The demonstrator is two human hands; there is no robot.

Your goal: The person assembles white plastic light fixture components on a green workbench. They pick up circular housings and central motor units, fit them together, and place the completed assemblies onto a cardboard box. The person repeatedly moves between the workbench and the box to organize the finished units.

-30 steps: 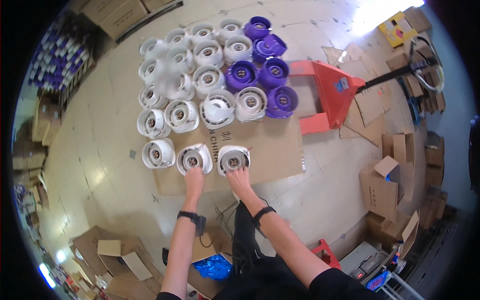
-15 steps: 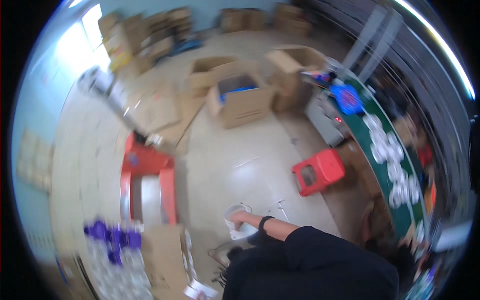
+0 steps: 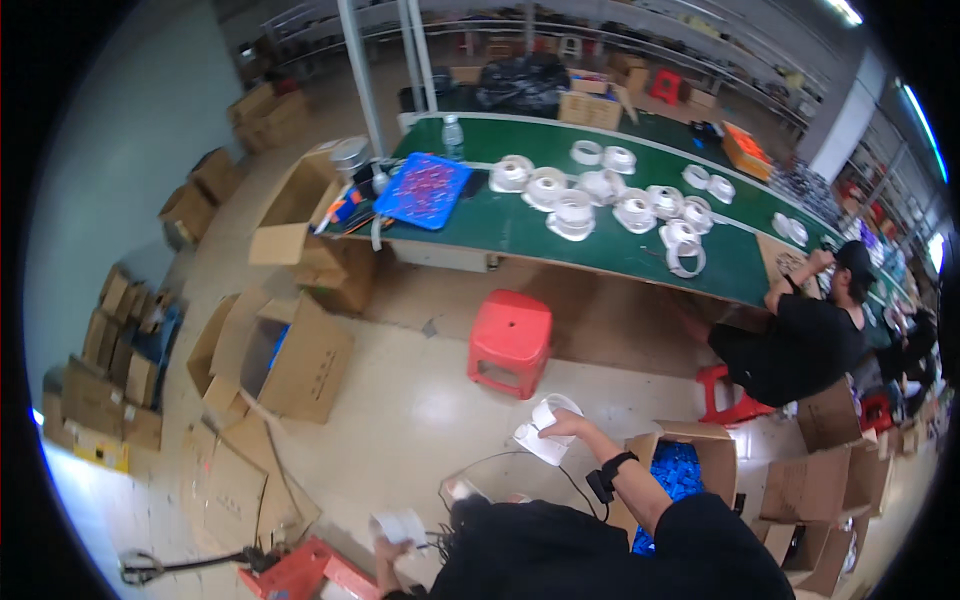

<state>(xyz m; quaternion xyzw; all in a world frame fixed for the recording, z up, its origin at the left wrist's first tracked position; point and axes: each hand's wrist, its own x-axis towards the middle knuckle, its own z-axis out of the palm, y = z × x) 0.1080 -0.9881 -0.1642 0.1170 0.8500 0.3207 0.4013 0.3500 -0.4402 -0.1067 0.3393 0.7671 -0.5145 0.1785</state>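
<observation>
My right hand [image 3: 568,423] grips a white plastic housing [image 3: 542,446], a round collar on a flat squarish base, out in front of me above the floor. Lower down on the left, my left hand [image 3: 391,549] is closed around another white round plastic piece [image 3: 402,524], slightly blurred. Ahead, the green-topped workbench [image 3: 470,228] carries several similar white housings [image 3: 573,215], some stacked on one another. A blue tray [image 3: 424,190] of small red parts lies at the bench's left end.
A red stool [image 3: 511,335] stands before the bench. Open cardboard boxes [image 3: 310,370] are on the left; a box of blue parts [image 3: 676,470] sits by my right arm. A seated person [image 3: 800,335] works at right. The red pallet jack [image 3: 300,575] is at lower left.
My view has swung right, toward the bench. My left hand with its white piece has come into sight. The right hand still holds a white piece, now farther out from my body.
</observation>
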